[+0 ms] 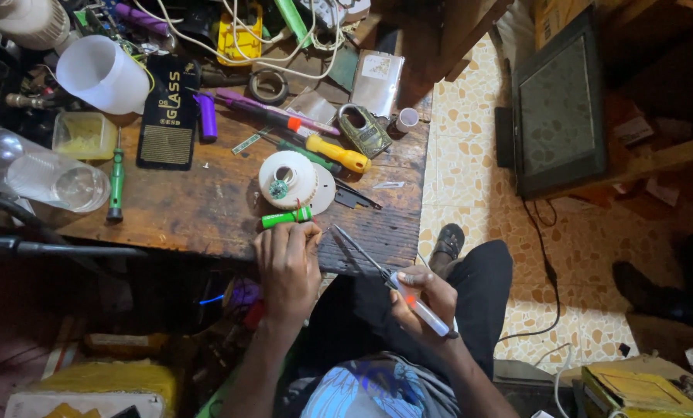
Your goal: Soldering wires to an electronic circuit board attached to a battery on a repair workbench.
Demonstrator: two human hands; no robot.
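Observation:
My left hand (pixel 288 263) rests at the front edge of the wooden workbench (pixel 207 213), fingers curled on a small part I cannot make out. Just above it lies a small green screwdriver (pixel 286 218). Behind that sits a white round lamp housing (pixel 287 179) with a small circuit board in its middle. My right hand (pixel 424 298) holds a clear-handled screwdriver (pixel 393 282) like a pen, its long shaft pointing up-left toward the bench edge.
The bench is crowded: a yellow-handled screwdriver (pixel 338 155), a padlock (pixel 364 130), a green screwdriver (pixel 116 186), a white cup (pixel 102 73), a clear bottle (pixel 44 178), cables and tape. A dark monitor (pixel 559 108) stands on the tiled floor at right.

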